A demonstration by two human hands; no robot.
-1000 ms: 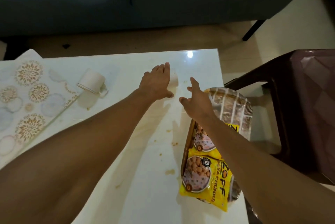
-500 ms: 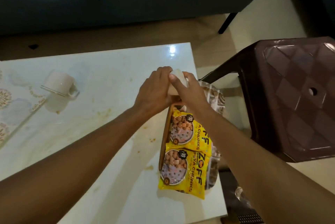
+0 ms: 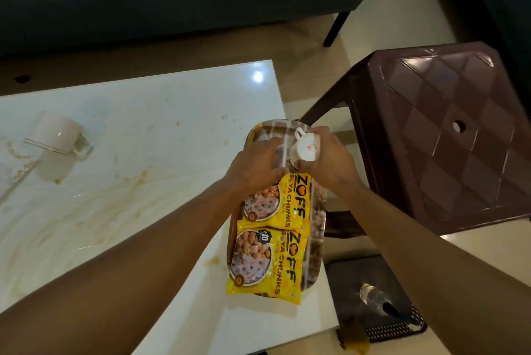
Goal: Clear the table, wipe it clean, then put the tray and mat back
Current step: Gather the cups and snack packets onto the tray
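Your right hand [image 3: 330,163] grasps a small white cup [image 3: 305,145], fingers and thumb curled round its smooth, glossy, rounded body; the cup is tipped so its underside faces you, with its looped handle pointing away from you. Your left hand [image 3: 258,166] sits just beside it, fingers curled downward toward the far end of the tray [image 3: 316,211], touching or nearly touching the cup's side; you cannot tell whether it actually clasps anything. Both hands hover over the far end of that tray, an oblong, round-cornered piece with a glossy printed surface and a brown raised rim. Nearer you than your hands, two shiny yellow snack packets [image 3: 271,235] lie flat in the tray, crinkled foil printed with round pictures of chunks. The tray rests at the right edge of the table [image 3: 143,130], whose top is white, polished and reflective, smeared with tan streaks and crumbs. Well to the left of your left hand, a second cup [image 3: 59,136], pale and cylindrical, lies tipped on its side in a small spill. At the far left edge a sliver of the patterned mat [image 3: 11,165] shows. To the right of your right hand stands a dark brown plastic stool [image 3: 448,130] with a quilted diamond-pattern seat and a centre hole.
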